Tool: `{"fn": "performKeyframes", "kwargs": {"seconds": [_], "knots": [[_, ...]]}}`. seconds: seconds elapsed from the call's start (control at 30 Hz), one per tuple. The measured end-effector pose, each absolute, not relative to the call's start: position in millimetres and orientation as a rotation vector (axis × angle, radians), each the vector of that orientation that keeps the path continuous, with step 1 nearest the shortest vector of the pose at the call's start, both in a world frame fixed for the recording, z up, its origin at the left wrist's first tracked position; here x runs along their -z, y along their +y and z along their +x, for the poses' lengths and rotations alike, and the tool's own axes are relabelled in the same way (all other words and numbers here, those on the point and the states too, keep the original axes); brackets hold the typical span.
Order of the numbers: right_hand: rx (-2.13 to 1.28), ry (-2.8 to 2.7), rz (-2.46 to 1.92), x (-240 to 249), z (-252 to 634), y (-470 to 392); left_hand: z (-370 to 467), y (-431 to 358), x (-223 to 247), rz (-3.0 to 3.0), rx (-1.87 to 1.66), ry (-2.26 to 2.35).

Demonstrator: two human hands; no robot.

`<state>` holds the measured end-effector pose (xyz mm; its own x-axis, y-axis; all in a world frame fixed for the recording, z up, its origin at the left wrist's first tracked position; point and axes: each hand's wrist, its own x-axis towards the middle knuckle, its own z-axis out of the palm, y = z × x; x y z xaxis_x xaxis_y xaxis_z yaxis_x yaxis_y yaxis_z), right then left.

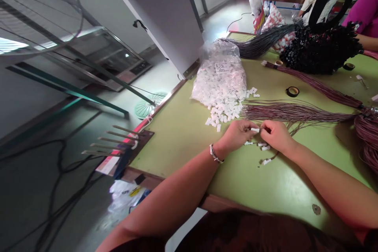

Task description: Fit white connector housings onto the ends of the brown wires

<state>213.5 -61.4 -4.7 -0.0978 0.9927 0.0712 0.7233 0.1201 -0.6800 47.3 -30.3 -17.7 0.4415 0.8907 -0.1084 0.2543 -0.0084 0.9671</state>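
One left hand (238,134), one right hand (276,136), one bracelet (215,154), one bag (217,80), three tape rolls (293,95) and five prongs (100,153) at one counter (174,134); four white connectors (266,161) lie near the hands, one more in the left, with dozens too jumbled to count by the bag

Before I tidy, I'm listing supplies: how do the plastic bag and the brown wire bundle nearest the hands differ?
The plastic bag is clear and bulging; the wire bundle is brownish and stretched out long. White pieces spill from the bag, while the bundle's thin ends fan out. Both lie on the green table.
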Motion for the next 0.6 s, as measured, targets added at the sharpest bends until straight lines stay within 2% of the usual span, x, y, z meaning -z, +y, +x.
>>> {"fn": "performKeyframes", "kwargs": {"seconds": [0.33, 0.6], "knots": [[-0.825, -1.776, -1.616, 6.3, 216.5, -55.9, 48.7, -30.9, 15.9, 1.534, -0.803, 1.051], [-0.921, -1.743, -1.590, 6.5, 218.6, -54.0, 44.7, -29.6, 13.8, 1.848, -0.856, 0.967]]}}
